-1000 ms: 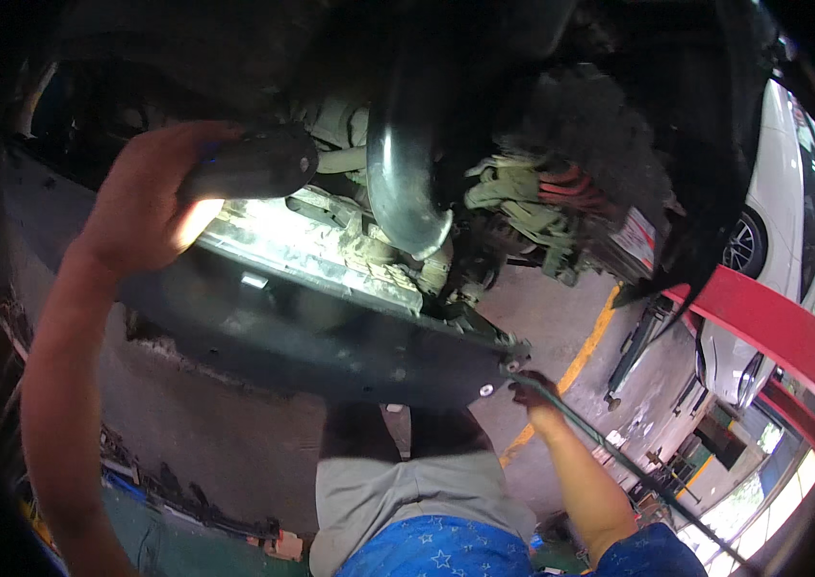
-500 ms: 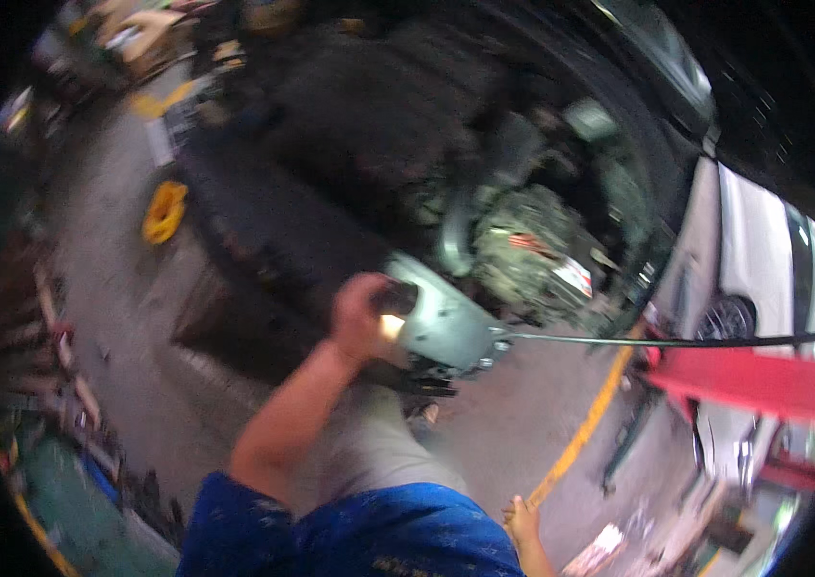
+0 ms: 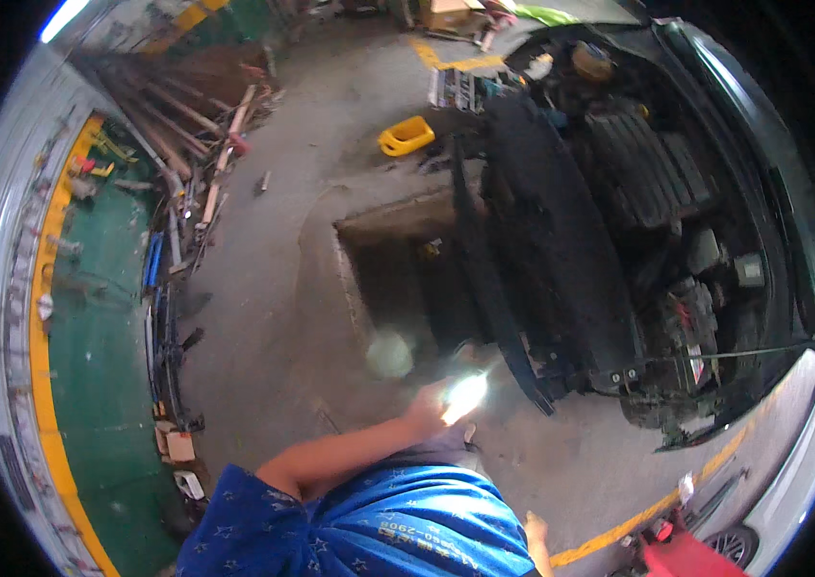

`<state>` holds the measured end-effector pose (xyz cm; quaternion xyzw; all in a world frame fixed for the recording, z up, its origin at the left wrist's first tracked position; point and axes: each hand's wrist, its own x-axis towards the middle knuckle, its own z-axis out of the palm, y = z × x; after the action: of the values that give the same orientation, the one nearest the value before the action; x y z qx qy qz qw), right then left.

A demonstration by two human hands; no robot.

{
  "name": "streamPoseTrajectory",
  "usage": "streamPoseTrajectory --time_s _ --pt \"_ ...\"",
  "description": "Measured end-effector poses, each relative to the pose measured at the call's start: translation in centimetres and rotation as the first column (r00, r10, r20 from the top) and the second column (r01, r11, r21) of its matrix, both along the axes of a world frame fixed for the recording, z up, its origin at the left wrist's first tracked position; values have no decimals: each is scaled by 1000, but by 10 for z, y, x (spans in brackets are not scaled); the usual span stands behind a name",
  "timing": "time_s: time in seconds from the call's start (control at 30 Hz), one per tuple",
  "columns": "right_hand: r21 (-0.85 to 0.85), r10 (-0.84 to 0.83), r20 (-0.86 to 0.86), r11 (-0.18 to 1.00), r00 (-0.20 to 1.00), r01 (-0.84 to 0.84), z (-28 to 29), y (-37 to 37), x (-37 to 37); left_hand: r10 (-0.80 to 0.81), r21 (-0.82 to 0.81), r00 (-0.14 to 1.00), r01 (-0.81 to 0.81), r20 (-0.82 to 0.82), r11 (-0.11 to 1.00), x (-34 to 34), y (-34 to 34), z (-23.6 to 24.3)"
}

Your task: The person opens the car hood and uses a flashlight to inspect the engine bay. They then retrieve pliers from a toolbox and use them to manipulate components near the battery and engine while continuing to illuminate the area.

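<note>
In front of my body, my left hand (image 3: 424,412) is closed around a lit hand lamp (image 3: 466,394), whose glare hides its shape and part of my fingers. The lamp is beside the front end of a dark car with its hood raised, apart from the bumper edge (image 3: 523,370). The engine bay (image 3: 662,183) lies open, with a black cover and a battery (image 3: 691,322) in it. Low at my right side hangs my right hand (image 3: 535,529), small and blurred; nothing shows in it, and how its fingers lie is unclear.
A rectangular pit (image 3: 379,279) opens in the floor beside the car's front. Beyond it lie a yellow plastic piece (image 3: 407,137) and a tool tray (image 3: 456,91). Metal bars (image 3: 177,125) lean along the green wall (image 3: 100,385). A red stand (image 3: 687,558) and a light-coloured car (image 3: 802,452) are at right.
My view has swung left, away from the engine bay. My left hand has drawn back from the car's front corner with the lamp, which now shines toward me. My right hand stays low.
</note>
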<state>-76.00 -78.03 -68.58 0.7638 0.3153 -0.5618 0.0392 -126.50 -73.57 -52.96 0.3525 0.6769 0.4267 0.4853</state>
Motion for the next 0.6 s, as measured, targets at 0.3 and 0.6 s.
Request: streamPoseTrajectory --time_s 0.3,0.6 --pt "118 439 17 891 898 -438 15 25 -98 446 -131 769 -555 -458 822 -66 -128 32" --pt "31 461 47 886 886 -462 17 -30 -386 720 -81 600 -784 -348 615 -283 -307 17"
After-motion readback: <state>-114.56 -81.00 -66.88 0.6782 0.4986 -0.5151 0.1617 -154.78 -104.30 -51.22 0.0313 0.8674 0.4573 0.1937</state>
